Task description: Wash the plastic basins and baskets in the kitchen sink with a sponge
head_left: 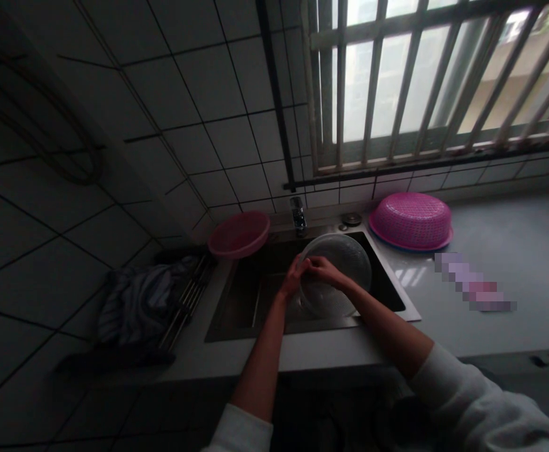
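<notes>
A round, translucent plastic basin (350, 267) with a finely patterned wall is tilted inside the steel sink (244, 292). My left hand (292, 277) is closed on the left side of its rim. Close beside it, my right hand (322, 270) reaches over the basin with curled fingers pinched at the same stretch of rim. The two hands touch or nearly touch there. Dim light hides the fingertips, and I cannot make out anything small between them.
Behind the sink stands a chrome faucet (298, 215). A pink basin (239, 235) rests at the sink's back left corner. Upside down on the right counter is a pink perforated basket (412, 220), near a blurred-out item (475, 282). Striped cloth (137, 301) and a metal rack (187, 307) lie left.
</notes>
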Demonstrator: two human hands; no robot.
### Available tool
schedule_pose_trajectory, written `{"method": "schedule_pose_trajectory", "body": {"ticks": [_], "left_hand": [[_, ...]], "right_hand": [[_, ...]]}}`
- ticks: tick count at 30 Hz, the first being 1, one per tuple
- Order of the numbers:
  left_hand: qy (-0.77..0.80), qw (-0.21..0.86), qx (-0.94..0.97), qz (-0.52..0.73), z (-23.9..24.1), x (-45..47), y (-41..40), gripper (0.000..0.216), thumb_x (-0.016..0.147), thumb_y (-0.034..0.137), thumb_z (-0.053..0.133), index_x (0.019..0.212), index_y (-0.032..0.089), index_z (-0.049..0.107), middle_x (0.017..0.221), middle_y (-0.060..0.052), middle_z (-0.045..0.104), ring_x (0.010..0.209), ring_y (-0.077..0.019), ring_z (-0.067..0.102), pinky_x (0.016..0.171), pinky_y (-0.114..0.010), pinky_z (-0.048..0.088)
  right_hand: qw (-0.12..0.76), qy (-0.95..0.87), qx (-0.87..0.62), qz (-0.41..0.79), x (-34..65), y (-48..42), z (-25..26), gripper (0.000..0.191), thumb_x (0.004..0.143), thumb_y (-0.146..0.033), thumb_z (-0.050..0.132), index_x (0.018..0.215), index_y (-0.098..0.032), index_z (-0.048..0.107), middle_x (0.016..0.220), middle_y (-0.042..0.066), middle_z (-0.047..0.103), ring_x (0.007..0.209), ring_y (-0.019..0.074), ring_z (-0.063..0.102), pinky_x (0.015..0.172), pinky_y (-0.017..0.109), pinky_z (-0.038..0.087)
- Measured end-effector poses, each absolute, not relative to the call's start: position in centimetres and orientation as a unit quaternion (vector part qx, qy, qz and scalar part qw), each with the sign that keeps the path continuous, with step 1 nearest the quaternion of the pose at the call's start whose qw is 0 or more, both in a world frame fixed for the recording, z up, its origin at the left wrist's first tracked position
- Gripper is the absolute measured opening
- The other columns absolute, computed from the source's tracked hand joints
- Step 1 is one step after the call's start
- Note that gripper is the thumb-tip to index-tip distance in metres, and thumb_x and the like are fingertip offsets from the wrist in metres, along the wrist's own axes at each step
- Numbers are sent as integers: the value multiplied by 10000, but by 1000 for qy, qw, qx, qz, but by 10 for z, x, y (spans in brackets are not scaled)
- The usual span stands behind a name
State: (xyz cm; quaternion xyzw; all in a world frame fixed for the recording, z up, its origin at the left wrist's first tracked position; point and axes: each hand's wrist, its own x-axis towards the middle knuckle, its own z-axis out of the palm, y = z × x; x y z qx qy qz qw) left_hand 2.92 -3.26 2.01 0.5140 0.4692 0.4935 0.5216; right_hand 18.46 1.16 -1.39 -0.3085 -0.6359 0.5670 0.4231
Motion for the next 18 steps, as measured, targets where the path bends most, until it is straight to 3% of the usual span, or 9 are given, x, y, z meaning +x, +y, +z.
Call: {"method": "schedule_pose_trajectory", "body": {"ticks": [3,9,15,18], "left_hand": [[478,505,521,495,20,27,-32,644,771,603,800,1274,208,721,1370,-104,703,1370,-356,564,1211,-473,356],[437,523,545,489,20,32,-30,676,796,611,785,1315,189,688,1402,-117,679,1365,-347,567,1198,-474,377],[455,519,542,480,21,28,-33,670,780,612,791,1305,205,706,1383,-115,694,1353,-350,578,1204,-470,369],[440,523,558,470,24,28,-34,653,762,599,813,1275,206,725,1386,-111,695,1370,-352,565,1218,-475,353]], "right_hand": [[382,-670,-273,575,180,8,-19,361,767,-453,731,955,-146,742,900,60,730,770,190,630,690,275,500],[545,-555,-389,494,200,26,-7,330,797,-465,645,907,-157,691,851,42,699,742,172,588,657,258,467],[350,-636,-284,626,186,8,-17,337,728,-447,760,918,-173,712,863,39,710,710,170,597,642,267,474],[397,-623,-306,601,188,12,-19,313,723,-432,758,905,-180,718,866,40,711,750,183,603,673,276,482]]}}
